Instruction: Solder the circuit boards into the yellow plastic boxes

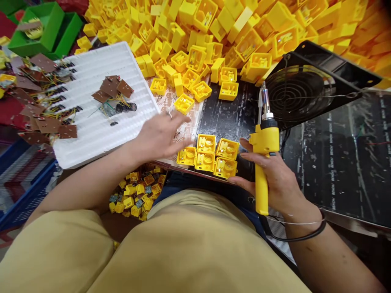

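Observation:
My right hand (275,175) grips a yellow soldering iron (264,138) with its metal tip pointing up toward a black fan (293,95). Several yellow plastic housings (210,154) sit in a cluster at the bench's near edge, just left of that hand. My left hand (161,134) hovers with fingers stretched out over the edge of a white ribbed tray (91,130), between the tray and the housings, holding nothing. On the tray lies a small heap of brown circuit boards with wires (113,93).
A big pile of yellow housings (214,28) fills the back of the bench. More brown boards (33,106) lie at the left, near green bins (45,28). A box of small yellow parts (137,195) sits below the bench edge. A blue crate (21,183) is at lower left.

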Demonstrator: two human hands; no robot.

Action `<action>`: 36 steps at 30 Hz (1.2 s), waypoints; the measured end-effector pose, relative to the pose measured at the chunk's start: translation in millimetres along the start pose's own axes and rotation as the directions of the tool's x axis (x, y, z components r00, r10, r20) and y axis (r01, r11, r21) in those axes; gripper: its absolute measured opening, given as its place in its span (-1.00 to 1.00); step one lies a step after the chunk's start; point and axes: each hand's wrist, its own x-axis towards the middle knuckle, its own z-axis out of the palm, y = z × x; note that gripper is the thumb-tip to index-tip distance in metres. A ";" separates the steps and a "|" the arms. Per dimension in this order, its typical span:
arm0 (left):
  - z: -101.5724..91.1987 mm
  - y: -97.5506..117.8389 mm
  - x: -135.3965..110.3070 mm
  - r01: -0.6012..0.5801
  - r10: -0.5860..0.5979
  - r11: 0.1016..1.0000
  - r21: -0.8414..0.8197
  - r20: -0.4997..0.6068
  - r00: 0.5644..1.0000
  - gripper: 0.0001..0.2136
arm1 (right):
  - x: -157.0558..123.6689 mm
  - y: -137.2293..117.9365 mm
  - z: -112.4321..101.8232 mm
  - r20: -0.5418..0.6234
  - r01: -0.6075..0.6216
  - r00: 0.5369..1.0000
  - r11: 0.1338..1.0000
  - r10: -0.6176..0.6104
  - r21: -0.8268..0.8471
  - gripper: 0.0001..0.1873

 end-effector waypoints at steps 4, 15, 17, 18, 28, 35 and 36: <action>-1.6 -7.4 52.2 0.271 -0.274 0.941 0.201 -0.012 0.962 -0.51 | 1.8 -2.5 -1.2 -0.010 0.005 1.000 1.000 -0.005 0.003 -0.43; -12.7 -1.0 54.6 0.307 -0.357 0.926 0.219 0.245 0.902 -0.50 | -1.6 1.5 0.1 -0.015 0.005 1.000 1.000 -0.005 -0.014 -0.46; -11.9 0.8 52.9 0.308 -0.368 0.919 0.247 0.256 0.894 -0.51 | 1.4 0.3 2.7 0.009 0.034 0.999 0.999 -0.034 0.025 -0.43; -10.7 1.6 51.9 0.299 -0.366 0.915 0.269 0.249 0.897 -0.53 | 2.9 -0.9 3.7 0.023 0.052 0.998 0.998 -0.053 0.035 -0.42; -5.9 10.2 7.6 0.121 -0.170 0.953 0.276 0.164 0.972 -0.34 | 1.6 -9.3 11.9 0.056 0.055 0.997 0.998 -0.053 -0.039 -0.47; 46.8 16.4 -15.5 -0.240 0.244 0.962 -0.130 0.015 0.970 0.04 | 8.6 4.2 23.8 0.070 0.089 0.994 0.996 -0.088 -0.015 -0.30; 57.6 21.7 -9.9 -0.249 0.255 0.955 -0.159 0.018 0.967 0.03 | 12.6 8.3 23.1 0.071 0.111 0.991 0.994 -0.109 -0.015 -0.28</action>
